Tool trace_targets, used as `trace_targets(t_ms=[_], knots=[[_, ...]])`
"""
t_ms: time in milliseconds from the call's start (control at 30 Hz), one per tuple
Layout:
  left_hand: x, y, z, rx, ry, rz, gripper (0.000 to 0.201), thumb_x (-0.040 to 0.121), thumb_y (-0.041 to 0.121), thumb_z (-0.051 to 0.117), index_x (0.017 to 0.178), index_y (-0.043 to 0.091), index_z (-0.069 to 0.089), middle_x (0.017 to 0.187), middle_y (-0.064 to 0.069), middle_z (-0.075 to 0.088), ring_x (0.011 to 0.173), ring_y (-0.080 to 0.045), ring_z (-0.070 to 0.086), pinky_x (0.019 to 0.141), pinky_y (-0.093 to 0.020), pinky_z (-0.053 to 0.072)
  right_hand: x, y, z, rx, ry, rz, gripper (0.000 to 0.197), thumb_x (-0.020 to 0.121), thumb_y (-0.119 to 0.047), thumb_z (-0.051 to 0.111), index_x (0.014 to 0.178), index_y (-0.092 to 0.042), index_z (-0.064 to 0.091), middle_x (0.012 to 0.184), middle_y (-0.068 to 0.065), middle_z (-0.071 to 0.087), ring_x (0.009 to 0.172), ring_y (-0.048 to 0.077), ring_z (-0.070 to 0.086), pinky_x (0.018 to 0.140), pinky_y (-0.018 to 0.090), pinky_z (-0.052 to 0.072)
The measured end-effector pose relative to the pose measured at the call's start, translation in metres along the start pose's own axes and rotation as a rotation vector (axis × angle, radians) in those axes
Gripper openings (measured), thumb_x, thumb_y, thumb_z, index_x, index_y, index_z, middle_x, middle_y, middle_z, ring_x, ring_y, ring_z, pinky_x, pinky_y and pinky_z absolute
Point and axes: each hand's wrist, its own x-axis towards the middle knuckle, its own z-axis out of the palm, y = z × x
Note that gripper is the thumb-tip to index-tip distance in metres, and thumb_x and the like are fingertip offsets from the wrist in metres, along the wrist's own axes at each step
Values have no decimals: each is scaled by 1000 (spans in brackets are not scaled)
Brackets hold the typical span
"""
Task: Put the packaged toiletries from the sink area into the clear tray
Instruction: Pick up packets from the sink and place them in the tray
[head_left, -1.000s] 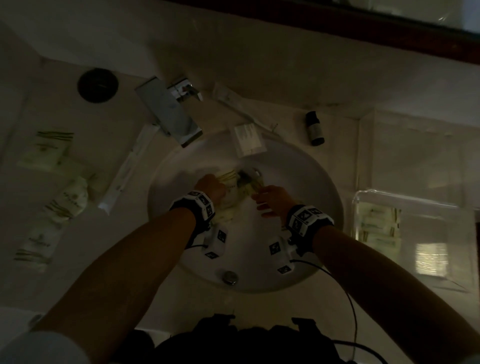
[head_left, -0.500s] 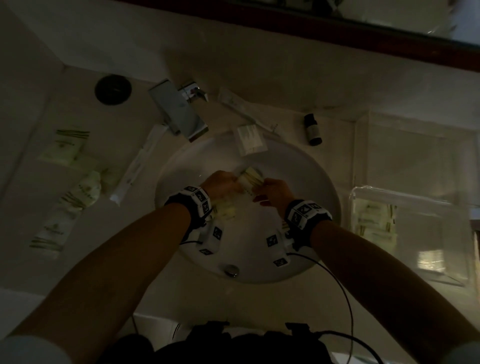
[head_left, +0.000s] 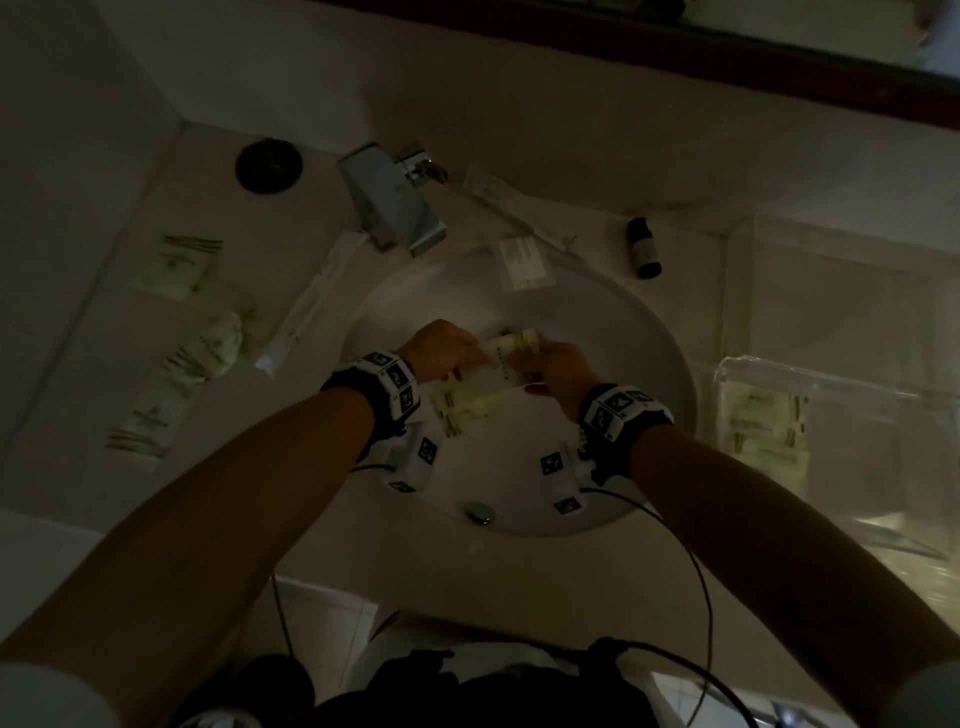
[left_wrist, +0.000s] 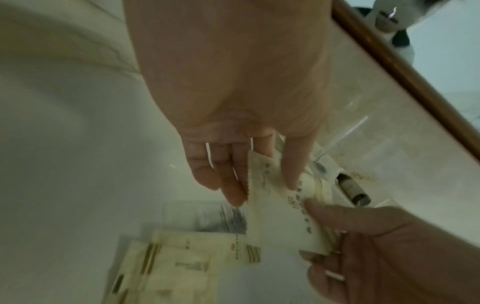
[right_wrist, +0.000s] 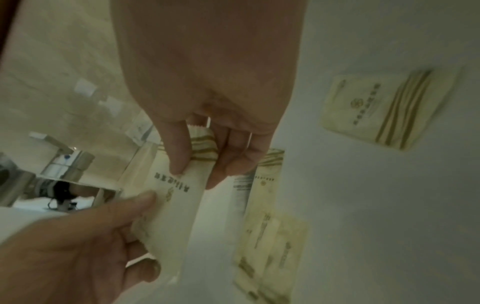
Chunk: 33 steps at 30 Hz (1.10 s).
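Over the white sink bowl (head_left: 660, 358) both hands hold one cream packet (head_left: 511, 356) with green stripes between them. My left hand (head_left: 441, 348) pinches one end between thumb and fingers, which shows close up in the left wrist view as the left hand (left_wrist: 265, 191) on the packet (left_wrist: 275, 205). My right hand (head_left: 563, 364) pinches the striped end, as the right hand (right_wrist: 197, 174) on the packet (right_wrist: 179, 201) in the right wrist view. Several more cream packets (head_left: 462, 410) lie in the bowl below. The clear tray (head_left: 841, 384) stands at the right with packets (head_left: 763, 426) inside.
A chrome faucet (head_left: 395, 208) stands behind the bowl, with a small white sachet (head_left: 524, 260) on the rim and a small dark bottle (head_left: 644, 247) to the right. Cream packets (head_left: 176, 265) and a long white sleeve (head_left: 306, 312) lie on the left counter. A black round fitting (head_left: 268, 165) sits at the back left.
The hands reached down among the packets at the bottom of the bowl, came together, and now hold one packet raised between them.
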Motion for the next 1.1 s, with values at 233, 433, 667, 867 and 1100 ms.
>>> trace_targets(t_ms=[233,433,667,867,1100], knots=[[-5,-6,-22,123,162,13,29,89,25,64,86,-4,70,77,-10,61,76,-21,57,66,-26,45,3,-1,13,-20,-57,39,31,90,-10,60,121,-8,59,92,9,65,73,19,61,70,32,51],[-1,-14,-36,294,261,-36,36,90,24,56,58,11,47,60,3,45,73,-22,52,63,-25,34,24,12,27,-486,-143,18,40,86,-19,68,125,-18,58,125,10,55,114,27,53,89,40,51],[6,-18,-40,207,235,11,32,90,24,57,62,12,46,67,-3,50,74,-21,51,65,-26,33,44,31,34,-1207,-292,-170,69,87,-30,65,147,-29,31,149,10,31,137,30,32,112,40,30],[8,-18,-41,195,220,9,25,90,23,57,81,0,59,86,-19,61,82,-29,58,69,-35,42,55,30,37,-1319,-354,-127,76,86,-33,66,150,-32,24,157,11,17,143,32,21,115,44,26],[9,-21,-39,149,207,5,32,89,23,59,84,-8,61,79,-18,56,76,-27,55,66,-34,42,58,28,39,-1440,-317,-234,71,88,-34,63,148,-28,26,154,10,24,140,29,28,114,41,29]])
